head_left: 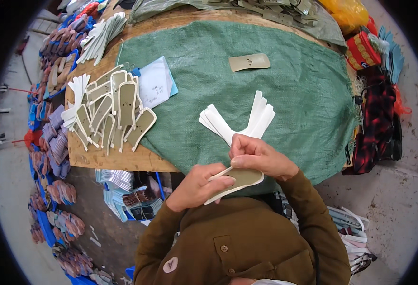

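I am seeing both hands working one olive insole piece (237, 179) at the tabletop's near edge: the left hand (197, 186) is gripping it from below, the right hand (259, 159) is pinching its upper edge. Two fans of white strips (237, 121) are lying on the green sacking (285, 95); one olive piece (250, 62) is lying farther back; a pile of insoles (111, 111), too overlapped to count, is sitting at the left edge.

A white paper slip (154, 85) with handwriting lies on a blue sheet at ten o'clock on the table. A yellow plastic bag (347, 10) sits at one o'clock, a red patterned packet (361, 51) just below it.
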A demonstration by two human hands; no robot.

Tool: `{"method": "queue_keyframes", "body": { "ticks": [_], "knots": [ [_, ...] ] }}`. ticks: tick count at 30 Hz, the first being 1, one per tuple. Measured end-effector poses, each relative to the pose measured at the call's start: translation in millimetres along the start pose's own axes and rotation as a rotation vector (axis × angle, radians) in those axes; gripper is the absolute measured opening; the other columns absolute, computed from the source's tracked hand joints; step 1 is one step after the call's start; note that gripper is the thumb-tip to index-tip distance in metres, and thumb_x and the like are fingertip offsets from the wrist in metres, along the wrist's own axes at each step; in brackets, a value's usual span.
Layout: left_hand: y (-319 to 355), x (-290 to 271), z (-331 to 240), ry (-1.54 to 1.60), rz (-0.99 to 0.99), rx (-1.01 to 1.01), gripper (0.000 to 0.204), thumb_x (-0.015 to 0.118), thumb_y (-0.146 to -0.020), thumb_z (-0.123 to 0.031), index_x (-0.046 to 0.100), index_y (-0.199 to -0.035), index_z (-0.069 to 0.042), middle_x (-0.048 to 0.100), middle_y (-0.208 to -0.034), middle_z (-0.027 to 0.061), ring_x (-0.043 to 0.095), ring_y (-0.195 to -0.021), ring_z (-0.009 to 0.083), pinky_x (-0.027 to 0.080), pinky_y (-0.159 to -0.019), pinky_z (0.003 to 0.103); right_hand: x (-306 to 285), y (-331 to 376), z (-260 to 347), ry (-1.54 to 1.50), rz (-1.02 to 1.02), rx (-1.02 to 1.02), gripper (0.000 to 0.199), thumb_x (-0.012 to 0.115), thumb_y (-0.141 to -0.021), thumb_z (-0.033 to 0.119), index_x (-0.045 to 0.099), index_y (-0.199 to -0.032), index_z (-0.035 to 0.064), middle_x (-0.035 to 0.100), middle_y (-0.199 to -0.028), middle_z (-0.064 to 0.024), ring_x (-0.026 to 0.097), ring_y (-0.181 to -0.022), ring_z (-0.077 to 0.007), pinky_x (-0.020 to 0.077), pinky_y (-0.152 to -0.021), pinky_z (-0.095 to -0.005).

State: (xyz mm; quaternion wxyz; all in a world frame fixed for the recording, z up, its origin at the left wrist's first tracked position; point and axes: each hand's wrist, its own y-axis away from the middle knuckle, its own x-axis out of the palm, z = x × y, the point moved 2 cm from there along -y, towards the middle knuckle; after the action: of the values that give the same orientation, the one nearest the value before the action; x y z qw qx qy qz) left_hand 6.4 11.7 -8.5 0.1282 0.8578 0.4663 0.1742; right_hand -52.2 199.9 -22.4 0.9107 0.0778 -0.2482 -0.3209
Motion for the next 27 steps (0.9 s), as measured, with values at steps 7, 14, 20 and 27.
{"method": "queue_keyframes", "body": {
  "ticks": [7, 14, 20, 27],
  "knots": [
    [-10.2, 12.4, 3.9, 0.133, -0.171, 0.056, 0.022, 0.062, -0.096, -0.022, 0.064, -0.096, 0.000, 0.063, -0.070, 0.0039, 0.061, -0.058, 0.0079, 0.046, -0.050, 0.023, -13.2, 3.1, 6.4, -0.089, -0.102, -0.034, 0.022, 0.054, -0.100, 0.030, 0.052, -0.097, 0.0078, 0.056, -0.086, -0.0016, 0.053, -0.059, -0.0054, 0.0403, -0.041, -0.0223],
    [-22.4, 26.9, 3.0, 0.036, -0.348, 0.287, 0.024, 0.061, -0.097, -0.024, 0.063, -0.099, 0.000, 0.063, -0.070, 0.0032, 0.060, -0.059, 0.0085, 0.047, -0.052, 0.025, -18.8, -5.4, 2.7, -0.043, -0.278, -0.400, 0.032, 0.048, -0.102, 0.038, 0.056, -0.100, 0.0070, 0.056, -0.092, -0.0024, 0.053, -0.070, -0.0066, 0.0438, -0.057, -0.0224],
    [-29.3, 22.4, 24.7, 0.076, -0.437, 0.339, 0.041, 0.057, -0.099, -0.040, 0.063, -0.106, 0.000, 0.065, -0.078, 0.0025, 0.060, -0.058, 0.0075, 0.047, -0.053, 0.023, 11.1, -34.6, -44.1, -0.119, -0.600, -0.689, 0.038, 0.047, -0.103, 0.037, 0.046, -0.123, 0.0043, 0.056, -0.107, -0.0073, 0.053, -0.092, -0.0134, 0.0442, -0.085, -0.0295],
    [-36.7, 17.9, 43.0, 0.866, 0.130, 0.043, 0.072, 0.037, -0.092, -0.071, 0.059, -0.095, -0.002, 0.039, -0.055, -0.0026, 0.031, -0.038, 0.0079, 0.025, -0.041, 0.023, 28.5, -27.0, -10.2, -0.304, -0.278, -0.601, 0.051, 0.052, -0.101, 0.036, 0.035, -0.139, 0.0053, 0.058, -0.110, -0.0080, 0.055, -0.097, -0.0149, 0.0431, -0.092, -0.0307]
  ]
}}
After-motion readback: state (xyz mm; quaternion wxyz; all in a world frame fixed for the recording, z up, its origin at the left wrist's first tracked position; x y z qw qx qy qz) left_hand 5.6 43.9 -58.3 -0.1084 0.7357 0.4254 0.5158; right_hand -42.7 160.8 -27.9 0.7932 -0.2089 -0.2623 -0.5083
